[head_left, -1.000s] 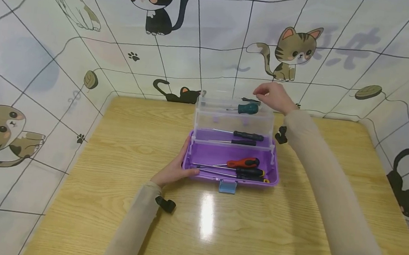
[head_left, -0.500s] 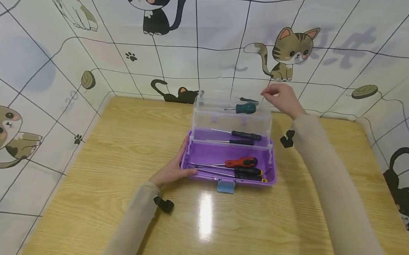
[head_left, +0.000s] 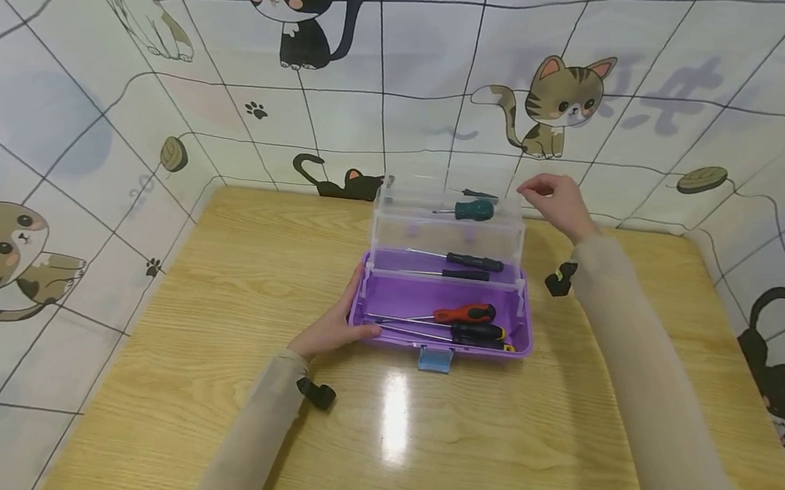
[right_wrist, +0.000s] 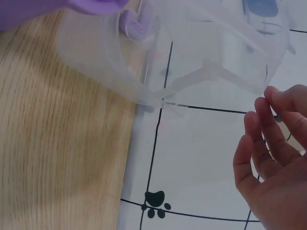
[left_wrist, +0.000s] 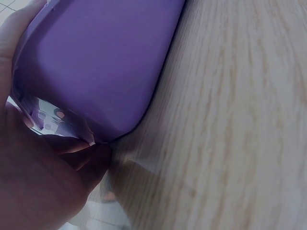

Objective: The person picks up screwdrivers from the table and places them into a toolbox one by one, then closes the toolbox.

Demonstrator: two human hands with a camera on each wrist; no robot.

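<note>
A purple toolbox (head_left: 441, 290) stands open on the table, its tiers unfolded toward the wall. My left hand (head_left: 329, 328) grips its left end, thumb on the front rim and fingers round the side; in the left wrist view the fingers curl under a corner. Behind the base rises the clear lid (right_wrist: 192, 48). At its right corner my right hand (head_left: 560, 205) pinches the edge between thumb and fingertips. A red-and-black screwdriver (head_left: 464, 313) and other black-handled ones lie in the base. A teal screwdriver (head_left: 475, 210) and a small black screwdriver (head_left: 478, 194) lie in the upper tier.
Two black screwdrivers (head_left: 473, 262) lie in the middle tier. A light blue latch (head_left: 435, 360) hangs at the box's front. The wooden table (head_left: 256, 247) meets a cat-print wall covering (head_left: 425, 73) close behind the toolbox.
My right hand has moved rightward and slightly down, from above the small black screwdriver to the clear lid's right corner. The left hand has stayed on the toolbox.
</note>
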